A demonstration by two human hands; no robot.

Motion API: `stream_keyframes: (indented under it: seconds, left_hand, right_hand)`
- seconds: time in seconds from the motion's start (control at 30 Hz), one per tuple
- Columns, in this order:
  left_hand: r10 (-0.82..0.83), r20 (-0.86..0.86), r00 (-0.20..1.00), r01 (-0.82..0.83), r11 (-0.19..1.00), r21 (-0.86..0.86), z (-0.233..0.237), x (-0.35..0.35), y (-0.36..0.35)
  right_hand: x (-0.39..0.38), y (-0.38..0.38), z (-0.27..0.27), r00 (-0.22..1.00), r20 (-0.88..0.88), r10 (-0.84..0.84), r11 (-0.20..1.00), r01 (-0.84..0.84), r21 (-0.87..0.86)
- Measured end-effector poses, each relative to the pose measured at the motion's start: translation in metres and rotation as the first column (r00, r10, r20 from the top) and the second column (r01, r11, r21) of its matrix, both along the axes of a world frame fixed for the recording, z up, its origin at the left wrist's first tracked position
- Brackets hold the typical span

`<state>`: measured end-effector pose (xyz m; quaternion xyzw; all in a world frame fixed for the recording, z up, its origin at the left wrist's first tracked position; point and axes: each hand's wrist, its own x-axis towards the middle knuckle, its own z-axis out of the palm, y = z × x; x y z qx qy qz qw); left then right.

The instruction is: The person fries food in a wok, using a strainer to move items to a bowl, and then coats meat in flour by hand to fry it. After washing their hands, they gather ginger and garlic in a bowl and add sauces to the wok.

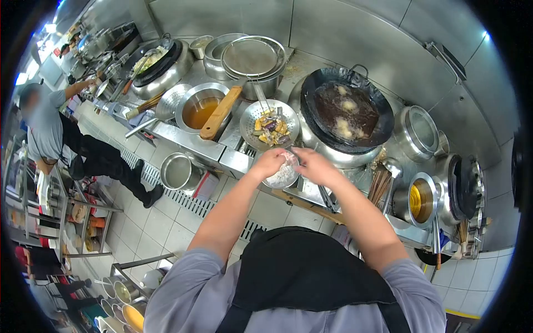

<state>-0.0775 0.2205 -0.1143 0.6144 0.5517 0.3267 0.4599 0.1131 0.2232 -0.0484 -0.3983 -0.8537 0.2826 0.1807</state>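
Observation:
My left hand and my right hand meet over a bowl of white powder at the counter's front edge. Fingers of both hands are closed around a small pinkish bit between them, too small and partly hidden to name. Just beyond the hands, a perforated strainer holds fried yellow and purple pieces, with a wire-headed utensil resting over them. To the right, a black wok contains dark oil with several pale lumps frying in it.
A wooden handle lies across a pot of brown liquid. Pots with a round sieve stand behind. A pot of yellow oil and bundled sticks sit right. A co-worker stands left; a metal pot is below the counter.

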Motion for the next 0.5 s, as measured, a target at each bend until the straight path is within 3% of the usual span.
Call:
stream_keyframes:
  seconds: [0.03, 0.17, 0.23, 0.27, 0.3, 0.37, 0.43, 0.47, 0.5]
  left_hand:
    - [0.007, 0.173, 0.985, 0.004, 0.998, -0.068, -0.003, -0.002, 0.003]
    - [0.155, 0.074, 0.985, -0.157, 0.987, 0.022, -0.004, -0.007, -0.002]
    - [0.195, 0.091, 0.976, -0.198, 0.98, 0.023, -0.005, -0.007, -0.008]
    - [0.2, -0.012, 0.98, -0.2, 0.979, 0.025, -0.005, -0.008, -0.01]
    - [0.205, -0.116, 0.972, -0.203, 0.979, 0.027, -0.004, -0.01, -0.013]
    - [0.239, -0.089, 0.967, -0.238, 0.971, 0.017, -0.03, -0.023, -0.01]
    - [0.227, 0.067, 0.972, -0.223, 0.973, -0.056, -0.043, -0.029, -0.012]
    - [0.262, 0.362, 0.895, -0.161, 0.945, -0.284, -0.021, -0.026, -0.02]
    - [0.253, 0.36, 0.898, -0.152, 0.946, -0.285, -0.006, -0.019, -0.023]
  right_hand:
    - [-0.01, 0.006, -0.023, 0.998, -0.026, 0.052, 0.991, -0.049, 0.123]
    - [-0.035, 0.021, -0.028, 0.991, 0.123, -0.051, 0.998, 0.047, 0.04]
    - [-0.032, 0.023, -0.021, 0.983, 0.177, -0.041, 0.996, 0.055, -0.075]
    - [-0.029, 0.026, -0.019, 0.99, 0.129, -0.059, 0.955, 0.093, -0.28]
    - [-0.022, 0.028, -0.014, 0.99, 0.133, -0.046, 0.957, 0.082, -0.278]
    - [-0.011, 0.027, 0.017, 0.926, -0.183, -0.329, 0.676, 0.096, -0.73]
    - [-0.003, 0.025, 0.037, 0.805, -0.346, -0.482, 0.543, -0.036, -0.839]
    - [-0.001, 0.025, 0.04, 0.813, -0.344, -0.471, 0.508, -0.069, -0.859]
    - [0.0, 0.023, 0.04, 0.818, -0.343, -0.461, 0.47, -0.103, -0.877]
